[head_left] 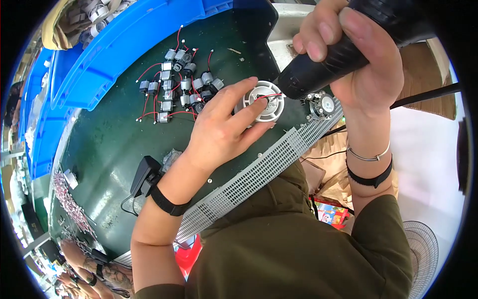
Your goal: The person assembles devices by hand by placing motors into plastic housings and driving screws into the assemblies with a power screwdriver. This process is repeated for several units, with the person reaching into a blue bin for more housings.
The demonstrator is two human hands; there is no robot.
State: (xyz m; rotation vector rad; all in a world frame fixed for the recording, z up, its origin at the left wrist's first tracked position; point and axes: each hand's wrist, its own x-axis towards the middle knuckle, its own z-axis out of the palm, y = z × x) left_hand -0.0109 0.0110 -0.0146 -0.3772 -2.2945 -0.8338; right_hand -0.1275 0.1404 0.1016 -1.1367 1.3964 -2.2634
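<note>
My left hand (219,119) steadies a white round plastic housing (280,110) with spokes, its thumb and fingers spread around and over the rim. A red and dark wire runs across the middle of the housing. My right hand (366,70) is wrapped round a thick black power screwdriver (318,72), tilted so its nose comes down at the housing's right edge. The tip of the tool is hard to make out. Just right of the housing sits a silver metal dish (322,104) holding small screws.
Several small grey motors (167,93) with red wires lie left of my hand on the green table (114,164). Blue bins (134,35) line the far left. A grey perforated strip (244,184) edges the table near me. Another person's tattooed arm (109,271) is at lower left.
</note>
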